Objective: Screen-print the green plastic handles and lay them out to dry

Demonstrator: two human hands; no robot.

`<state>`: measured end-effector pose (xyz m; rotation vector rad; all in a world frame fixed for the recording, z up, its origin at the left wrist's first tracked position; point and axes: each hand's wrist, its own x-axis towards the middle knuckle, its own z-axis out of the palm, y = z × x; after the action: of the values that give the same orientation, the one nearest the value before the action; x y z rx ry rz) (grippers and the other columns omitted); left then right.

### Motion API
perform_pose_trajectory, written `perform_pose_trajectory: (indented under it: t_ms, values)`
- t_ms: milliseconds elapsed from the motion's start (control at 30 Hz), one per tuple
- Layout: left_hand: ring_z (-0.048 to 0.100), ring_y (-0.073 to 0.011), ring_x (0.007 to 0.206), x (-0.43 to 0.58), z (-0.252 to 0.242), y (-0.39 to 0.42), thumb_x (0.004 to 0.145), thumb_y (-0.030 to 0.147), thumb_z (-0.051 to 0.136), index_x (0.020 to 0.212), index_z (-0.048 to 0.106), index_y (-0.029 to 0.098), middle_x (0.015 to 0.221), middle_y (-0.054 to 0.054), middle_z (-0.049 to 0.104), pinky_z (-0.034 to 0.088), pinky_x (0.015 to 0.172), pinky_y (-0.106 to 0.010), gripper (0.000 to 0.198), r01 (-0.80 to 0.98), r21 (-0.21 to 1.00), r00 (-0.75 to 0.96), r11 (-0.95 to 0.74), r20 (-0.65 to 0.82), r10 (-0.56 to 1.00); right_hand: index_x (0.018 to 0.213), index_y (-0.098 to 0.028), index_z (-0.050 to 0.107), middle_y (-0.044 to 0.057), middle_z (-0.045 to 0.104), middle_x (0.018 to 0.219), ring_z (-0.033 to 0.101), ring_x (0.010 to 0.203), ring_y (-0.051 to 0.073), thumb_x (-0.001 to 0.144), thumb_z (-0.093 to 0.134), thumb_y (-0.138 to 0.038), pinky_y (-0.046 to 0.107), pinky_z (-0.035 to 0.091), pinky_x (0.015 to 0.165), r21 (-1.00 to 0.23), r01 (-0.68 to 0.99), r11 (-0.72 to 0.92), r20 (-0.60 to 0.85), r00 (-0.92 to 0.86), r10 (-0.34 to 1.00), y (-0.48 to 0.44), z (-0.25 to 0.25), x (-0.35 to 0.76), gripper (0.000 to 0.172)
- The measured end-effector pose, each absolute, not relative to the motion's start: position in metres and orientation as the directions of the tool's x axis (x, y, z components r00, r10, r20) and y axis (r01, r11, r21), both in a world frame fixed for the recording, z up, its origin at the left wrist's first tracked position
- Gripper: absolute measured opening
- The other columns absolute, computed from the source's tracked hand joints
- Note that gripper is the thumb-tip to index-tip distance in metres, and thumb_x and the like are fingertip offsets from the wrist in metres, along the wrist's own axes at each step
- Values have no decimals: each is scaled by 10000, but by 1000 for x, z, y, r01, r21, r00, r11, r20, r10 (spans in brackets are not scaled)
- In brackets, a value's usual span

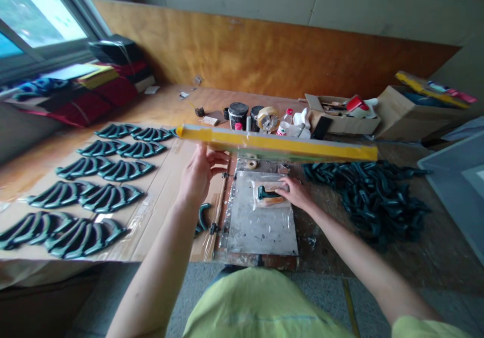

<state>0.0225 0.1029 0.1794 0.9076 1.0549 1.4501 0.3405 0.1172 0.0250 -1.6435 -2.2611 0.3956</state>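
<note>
Wooden bench (pixel 159 106): left hand (pixel 198 174) grips the raised yellow frame (pixel 280 145); right hand (pixel 297 192), fingers flat, presses a dark-green curved piece (pixel 265 192).

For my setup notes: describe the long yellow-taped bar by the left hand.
The long yellow-taped bar is straight, wrapped in glossy yellow tape, with a grey strip along its top. It is raised, sloping slightly down to the right, above the grey metal plate. The left hand touches it near its left end.
</note>
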Motion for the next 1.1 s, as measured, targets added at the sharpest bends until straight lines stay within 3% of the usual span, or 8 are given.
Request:
perform_pose_trajectory:
  t_ms: [167, 300, 433, 500, 633, 800, 933, 1100]
  values:
    - [647, -125, 680, 39, 150, 81, 825, 640, 529, 1132, 596, 200, 819, -38, 691, 507, 589, -221, 541, -324, 946, -223, 21, -98, 970, 1016, -223, 690, 48, 627, 948, 555, 983, 199, 846, 660, -241, 333, 432, 902, -412, 840, 353, 68, -358, 931, 99, 25, 310, 173]
    - [706, -228, 793, 65, 90, 21, 792, 610, 612, 1183, 598, 158, 985, -134, 732, 541, 577, -297, 597, -239, 790, 125, 565, -552, 824, 994, -216, 687, 67, 604, 933, 528, 960, 207, 906, 587, -288, 326, 432, 877, -414, 817, 400, 207, -343, 916, 62, 48, 274, 152]
    - [720, -234, 867, 71, 49, -24, 849, 433, 619, 1012, 618, 181, 919, -82, 736, 573, 663, -306, 300, -398, 657, 80, 640, -670, 738, 1123, -269, 652, 52, 627, 930, 530, 951, 208, 938, 526, -359, 346, 420, 893, -320, 592, 740, 232, -708, 667, 24, 49, 245, 242]
    - [728, -222, 821, 53, 33, -37, 861, 382, 602, 954, 615, 185, 851, -57, 733, 572, 646, -287, 218, -427, 659, -31, 619, -695, 719, 1180, -288, 631, 40, 646, 971, 543, 963, 201, 931, 539, -363, 341, 428, 881, -318, 572, 756, 204, -738, 644, 26, 43, 265, 275]
    - [729, -228, 860, -16, -14, -60, 909, 499, 478, 1038, 602, 228, 923, -39, 740, 588, 741, -330, 325, -461, 693, -297, 554, -709, 640, 1128, -242, 678, 63, 658, 1018, 561, 965, 197, 889, 444, -89, 320, 449, 868, -260, 924, 281, 146, -250, 957, 64, 40, 391, 368]
    - [731, -225, 793, -88, -72, -89, 954, 510, 306, 1285, 498, 271, 942, -60, 732, 590, 742, -356, 452, -392, 689, -544, 609, -708, 451, 1095, -172, 714, 143, 626, 1120, 532, 1040, 258, 783, 444, -35, 339, 451, 862, 10, 929, -369, 133, 365, 921, 82, 45, 565, 435]
    - [729, -213, 717, -92, -76, -89, 972, 403, 293, 1234, 516, 156, 824, -102, 729, 595, 711, -332, 424, -345, 694, -589, 632, -685, 430, 1193, -200, 686, 99, 596, 1282, 504, 1074, 249, 762, 483, -50, 328, 415, 882, 116, 938, -326, -124, 340, 932, 74, 32, 630, 499]
    - [695, -221, 586, -93, -63, -69, 939, 455, 379, 964, 622, 94, 652, -120, 691, 579, 548, -299, 436, -256, 598, -610, 759, -709, 354, 1272, -212, 642, 159, 540, 1375, 501, 1114, 287, 811, 606, -245, 377, 408, 781, 146, 948, -283, -270, 313, 911, 90, 7, 670, 463]
